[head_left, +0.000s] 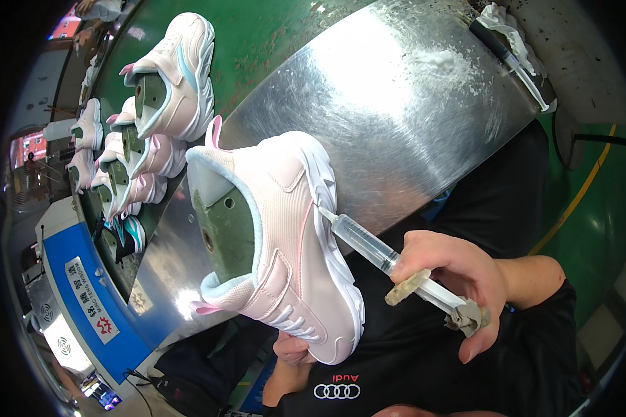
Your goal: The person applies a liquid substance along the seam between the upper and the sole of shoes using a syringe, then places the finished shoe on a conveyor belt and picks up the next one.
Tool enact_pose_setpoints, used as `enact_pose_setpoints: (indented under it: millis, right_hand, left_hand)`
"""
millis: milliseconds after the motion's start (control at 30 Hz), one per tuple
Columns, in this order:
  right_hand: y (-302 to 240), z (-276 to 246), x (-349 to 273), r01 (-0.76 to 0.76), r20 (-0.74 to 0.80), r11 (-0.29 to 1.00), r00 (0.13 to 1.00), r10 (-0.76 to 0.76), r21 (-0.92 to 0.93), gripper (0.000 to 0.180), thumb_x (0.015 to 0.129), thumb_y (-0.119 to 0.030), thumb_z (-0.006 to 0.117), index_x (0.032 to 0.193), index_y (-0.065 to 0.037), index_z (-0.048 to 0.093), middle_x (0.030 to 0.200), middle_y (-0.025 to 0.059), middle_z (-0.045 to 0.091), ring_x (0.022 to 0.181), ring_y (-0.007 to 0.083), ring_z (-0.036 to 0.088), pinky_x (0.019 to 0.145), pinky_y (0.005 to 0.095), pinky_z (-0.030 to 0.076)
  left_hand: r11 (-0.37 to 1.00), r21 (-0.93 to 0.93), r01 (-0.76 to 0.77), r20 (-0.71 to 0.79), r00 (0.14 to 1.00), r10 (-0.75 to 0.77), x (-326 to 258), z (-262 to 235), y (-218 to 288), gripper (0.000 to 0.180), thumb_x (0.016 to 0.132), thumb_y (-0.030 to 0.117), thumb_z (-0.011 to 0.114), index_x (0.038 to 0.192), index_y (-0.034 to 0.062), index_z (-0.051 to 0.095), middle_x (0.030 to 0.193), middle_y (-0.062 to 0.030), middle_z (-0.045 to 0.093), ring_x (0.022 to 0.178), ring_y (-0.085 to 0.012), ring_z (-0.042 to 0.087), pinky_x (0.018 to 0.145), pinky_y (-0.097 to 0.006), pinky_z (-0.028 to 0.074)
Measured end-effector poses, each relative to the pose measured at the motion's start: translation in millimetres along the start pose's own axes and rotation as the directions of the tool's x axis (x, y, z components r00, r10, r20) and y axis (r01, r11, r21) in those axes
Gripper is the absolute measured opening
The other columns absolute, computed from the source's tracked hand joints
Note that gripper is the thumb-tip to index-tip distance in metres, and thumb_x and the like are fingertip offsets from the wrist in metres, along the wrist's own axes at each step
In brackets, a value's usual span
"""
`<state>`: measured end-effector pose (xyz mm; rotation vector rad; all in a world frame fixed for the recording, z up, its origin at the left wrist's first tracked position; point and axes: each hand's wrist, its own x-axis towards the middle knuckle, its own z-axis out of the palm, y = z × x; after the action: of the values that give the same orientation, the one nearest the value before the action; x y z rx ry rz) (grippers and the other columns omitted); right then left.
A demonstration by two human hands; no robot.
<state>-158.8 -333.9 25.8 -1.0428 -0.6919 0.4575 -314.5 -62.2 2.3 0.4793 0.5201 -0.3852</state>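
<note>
A pale pink shoe (pixel 285 208) is held up over the near left part of a metal worktop (pixel 403 170), its toe pointed to the near side, its heel to the far side and its white sole turned to the right. Its opening is faced left, and a green last (pixel 231 240) is seated inside. The toe is gripped by the left hand (pixel 293 349), of which only part is shown, the rest being hidden behind the shoe.

A clear syringe (pixel 365 242) is clasped in the right hand (pixel 455 264), with the fingers curled around its rear part. Worn, tape-like wrapping is seen at the flange and at the plunger's end. The needle tip is brought to the shoe's side, close to where the upper is joined to the sole; whether it is pressed in cannot be told.

More pink shoes (pixel 177 104) are lined up at the left, some also fitted with green lasts, and a black and turquoise shoe (pixel 128 235) is placed at the near end. A blue panel (pixel 83 243) is seen nearer still. At the far right, a black-handled tool (pixel 490 42) is laid beside a crumpled white cloth (pixel 502 22).
</note>
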Motion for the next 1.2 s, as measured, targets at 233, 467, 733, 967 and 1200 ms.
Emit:
enact_pose_setpoints:
  millis: [233, 467, 733, 967, 1200]
  right_hand:
    - [0, 4, 0, -0.002, -0.003, 1.000, 1.000, 0.002, -0.022, 0.086, 0.060, -0.045, 0.076, 0.122, 0.004, 0.044, 0.112, 0.0129, 0.052, 0.094, 0.0236, 0.052, 0.079, 0.0322, 0.040]
    - [-8, 8, 0, -0.014, 0.031, 0.998, 0.999, 0.016, -0.058, 0.083, 0.060, -0.045, 0.076, 0.121, 0.002, 0.046, 0.112, 0.0111, 0.053, 0.091, 0.0229, 0.052, 0.077, 0.0314, 0.040]
    - [-11, 19, -4, -0.058, -0.006, 0.998, 0.998, 0.058, -0.017, 0.089, 0.056, -0.051, 0.079, 0.118, 0.006, 0.050, 0.102, 0.0105, 0.059, 0.079, 0.0164, 0.049, 0.066, 0.0262, 0.033]
    - [-34, 20, -8, -0.142, 0.061, 0.990, 0.988, 0.143, -0.016, 0.089, 0.055, -0.051, 0.079, 0.118, 0.006, 0.050, 0.103, 0.0113, 0.060, 0.081, 0.0170, 0.052, 0.066, 0.0263, 0.034]
    - [-63, 21, -18, -0.213, 0.039, 0.977, 0.976, 0.214, -0.020, 0.086, 0.058, -0.051, 0.076, 0.117, 0.005, 0.051, 0.099, 0.0120, 0.063, 0.079, 0.0175, 0.058, 0.063, 0.0256, 0.033]
  left_hand:
    - [0.982, 0.191, 0.002, -0.159, 0.987, 0.029, 0, 5, -1, 0.078, 0.058, 0.020, 0.060, 0.127, -0.0081, 0.037, 0.115, -0.0245, 0.054, 0.104, -0.0361, 0.057, 0.092, -0.045, 0.045]
    - [0.999, -0.012, 0.046, 0.067, 0.997, -0.045, 10, 6, -1, 0.086, 0.062, 0.003, 0.056, 0.139, -0.0025, 0.018, 0.133, -0.0240, 0.039, 0.119, -0.0362, 0.046, 0.099, -0.047, 0.039]
    - [0.991, -0.099, 0.091, 0.225, 0.972, -0.067, 20, 4, -7, 0.080, 0.061, 0.001, 0.053, 0.136, -0.0048, 0.025, 0.128, -0.0236, 0.044, 0.116, -0.0348, 0.049, 0.092, -0.042, 0.044]
    - [0.991, -0.023, 0.129, 0.096, 0.987, -0.126, 26, 14, -11, 0.088, 0.056, 0.015, 0.061, 0.137, 0.0044, 0.026, 0.127, -0.0199, 0.046, 0.111, -0.0384, 0.051, 0.093, -0.049, 0.044]
    - [0.937, -0.177, 0.300, 0.348, 0.910, -0.225, 40, 3, -10, 0.068, 0.063, -0.005, 0.056, 0.129, 0.0012, 0.037, 0.120, -0.0183, 0.051, 0.113, -0.0305, 0.050, 0.091, -0.040, 0.045]
